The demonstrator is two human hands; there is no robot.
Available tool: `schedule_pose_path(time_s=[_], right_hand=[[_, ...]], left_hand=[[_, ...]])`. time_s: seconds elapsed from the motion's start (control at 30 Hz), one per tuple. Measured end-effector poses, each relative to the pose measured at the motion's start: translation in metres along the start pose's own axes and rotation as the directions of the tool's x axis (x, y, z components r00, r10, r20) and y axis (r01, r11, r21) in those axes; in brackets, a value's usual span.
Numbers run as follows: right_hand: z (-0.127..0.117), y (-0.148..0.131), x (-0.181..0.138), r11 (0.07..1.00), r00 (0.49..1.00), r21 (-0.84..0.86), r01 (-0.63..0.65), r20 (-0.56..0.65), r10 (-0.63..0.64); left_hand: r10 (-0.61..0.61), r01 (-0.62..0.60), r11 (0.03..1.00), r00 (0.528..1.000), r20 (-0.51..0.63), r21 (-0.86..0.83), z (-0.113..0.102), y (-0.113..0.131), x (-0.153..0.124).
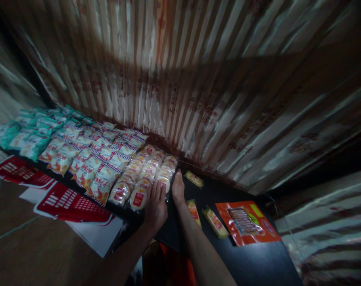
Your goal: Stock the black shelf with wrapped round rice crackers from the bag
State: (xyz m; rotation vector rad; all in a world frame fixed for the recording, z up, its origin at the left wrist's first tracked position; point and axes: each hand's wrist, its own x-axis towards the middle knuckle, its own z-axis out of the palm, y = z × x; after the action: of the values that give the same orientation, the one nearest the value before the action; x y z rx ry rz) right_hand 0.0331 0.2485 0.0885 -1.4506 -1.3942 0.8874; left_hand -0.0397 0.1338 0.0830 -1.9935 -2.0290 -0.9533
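Observation:
My left hand [156,204] rests with outstretched fingers on the front of the last row of clear-wrapped round pale snack cakes [148,171], which have red and yellow labels. On the row's right side, my right hand [178,188] stands on edge, flat, with fingers pointing towards the wall. Whether its palm touches the wrappers I cannot tell. Neither hand grips anything. Just right of my right wrist lies a small yellow-wrapped snack [194,212], partly covered by the forearm. Another yellow packet [194,179] lies farther back on the black shelf [248,262].
Left of the cakes are several rows of white-and-orange snack bags [101,182], then teal bags [34,145]. A third yellow packet [215,223] and an orange flat pack [248,223] lie to the right. Red signs [70,204] hang along the front edge. Pleated sheeting [174,79] closes the back.

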Motion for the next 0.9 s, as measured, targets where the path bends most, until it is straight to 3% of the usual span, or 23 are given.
schedule_pose_path(time_s=[0.3, 0.9], right_hand=[[0.011, 0.006, 0.006, 0.999, 0.998, 0.029, 0.043, 0.046, -0.044], [0.018, 0.005, 0.035, 0.998, 0.998, 0.002, 0.064, 0.012, -0.065]], left_hand=[[0.017, -0.017, 1.0, 1.0, -0.021, 0.012, 0.0, 0.0, 0.001], [-0.006, 0.006, 1.0, 1.0, -0.004, -0.002, 0.001, 0.0, 0.001]])
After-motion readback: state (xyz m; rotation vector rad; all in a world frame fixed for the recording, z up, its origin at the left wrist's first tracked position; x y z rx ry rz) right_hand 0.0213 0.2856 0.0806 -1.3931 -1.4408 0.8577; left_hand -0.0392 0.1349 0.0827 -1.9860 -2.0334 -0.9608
